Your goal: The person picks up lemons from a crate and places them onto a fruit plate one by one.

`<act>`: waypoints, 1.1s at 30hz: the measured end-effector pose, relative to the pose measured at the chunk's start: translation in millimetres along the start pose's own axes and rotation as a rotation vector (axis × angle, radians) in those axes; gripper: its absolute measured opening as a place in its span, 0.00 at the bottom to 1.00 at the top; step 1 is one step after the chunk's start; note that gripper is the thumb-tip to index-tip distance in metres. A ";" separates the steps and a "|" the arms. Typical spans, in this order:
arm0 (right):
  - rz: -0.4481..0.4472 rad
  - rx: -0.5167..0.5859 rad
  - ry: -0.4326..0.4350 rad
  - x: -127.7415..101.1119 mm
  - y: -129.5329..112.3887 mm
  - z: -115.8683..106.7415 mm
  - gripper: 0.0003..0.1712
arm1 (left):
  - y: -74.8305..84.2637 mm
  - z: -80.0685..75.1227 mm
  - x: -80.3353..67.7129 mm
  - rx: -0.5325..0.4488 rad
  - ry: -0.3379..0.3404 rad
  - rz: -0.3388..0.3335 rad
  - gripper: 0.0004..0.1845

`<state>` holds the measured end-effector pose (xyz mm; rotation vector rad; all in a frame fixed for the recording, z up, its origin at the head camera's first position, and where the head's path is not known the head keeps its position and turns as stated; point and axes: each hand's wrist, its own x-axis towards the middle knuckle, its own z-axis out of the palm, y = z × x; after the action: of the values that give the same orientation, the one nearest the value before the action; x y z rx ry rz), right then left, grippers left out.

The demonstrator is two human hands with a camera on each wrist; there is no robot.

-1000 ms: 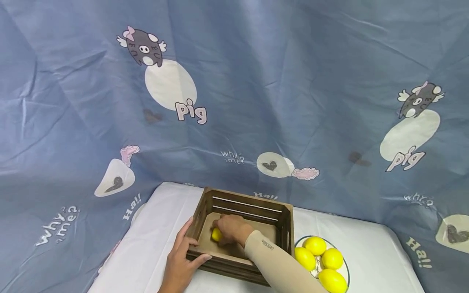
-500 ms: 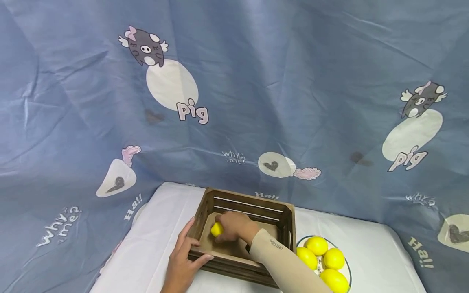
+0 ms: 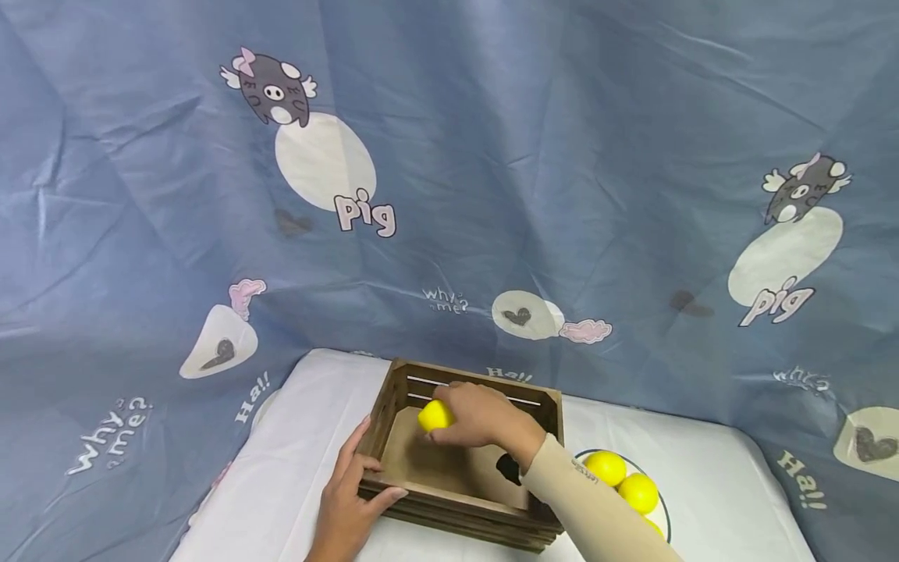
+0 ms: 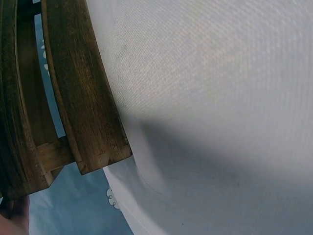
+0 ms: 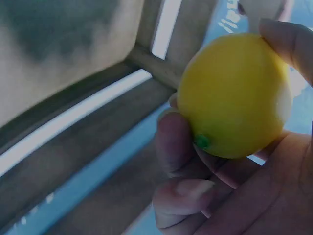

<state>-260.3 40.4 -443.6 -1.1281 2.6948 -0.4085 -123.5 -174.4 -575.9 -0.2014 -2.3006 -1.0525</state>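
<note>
My right hand [image 3: 485,415] grips a yellow lemon [image 3: 435,417] over the inside of a brown slatted wooden crate [image 3: 421,497]. Up close in the right wrist view, the lemon [image 5: 230,98] sits between thumb and curled fingers, its green tip [image 5: 201,141] showing. My left hand [image 3: 347,496] holds the crate's near left corner, thumb along the front rim and fingers at the left side. In the left wrist view only a little of that hand [image 4: 15,218] shows, at the end of the crate's slats [image 4: 83,73].
Right of the crate stands a dark-rimmed plate [image 3: 668,521] with several more lemons [image 3: 638,493], partly covered by my right sleeve [image 3: 597,507]. A white cloth [image 3: 730,484] covers the table. Behind it hangs a blue printed curtain [image 3: 449,117].
My right hand has lifted the lemon from the crate's floor and shifted back to the right with it. The left hand keeps its place on the corner.
</note>
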 end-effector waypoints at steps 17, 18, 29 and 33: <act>0.036 0.068 0.275 -88.6 25.1 -54.7 0.25 | -0.1 -1.6 0.8 0.010 0.009 -0.008 0.26; 0.043 0.074 0.287 -94.7 27.3 -55.6 0.26 | -0.4 -1.6 0.8 0.009 0.014 -0.004 0.26; 0.229 0.162 0.379 -165.4 45.8 -51.1 0.39 | 0.0 0.3 -0.9 0.001 -0.014 -0.032 0.25; 0.305 0.204 0.448 -187.5 50.9 -42.0 0.39 | 0.9 1.0 -0.6 -0.006 -0.022 -0.042 0.25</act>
<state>-176.1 216.9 -407.5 -0.6095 3.0385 -0.9520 -123.2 -173.0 -576.1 -0.1682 -2.3306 -1.0834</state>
